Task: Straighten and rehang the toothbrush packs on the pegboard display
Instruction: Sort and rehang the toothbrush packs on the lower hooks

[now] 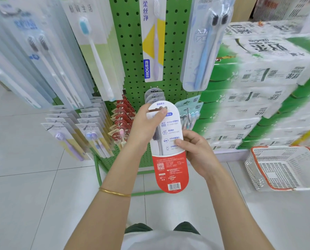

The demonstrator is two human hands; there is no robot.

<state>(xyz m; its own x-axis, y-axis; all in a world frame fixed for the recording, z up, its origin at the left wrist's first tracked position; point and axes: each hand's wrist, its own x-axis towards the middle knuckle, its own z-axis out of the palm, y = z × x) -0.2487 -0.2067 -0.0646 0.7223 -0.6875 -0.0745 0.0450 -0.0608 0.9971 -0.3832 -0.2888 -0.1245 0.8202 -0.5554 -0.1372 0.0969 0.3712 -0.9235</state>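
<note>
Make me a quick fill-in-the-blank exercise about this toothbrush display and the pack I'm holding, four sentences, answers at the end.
1. The left hand and right hand hold one toothbrush pack whose lower part is coloured ____.
2. A gold bangle sits on the ____ wrist.
3. The pegboard behind the hanging packs is ____.
4. A white basket with an orange rim sits on the ____.

Missing words: red; left; green; floor.
</note>
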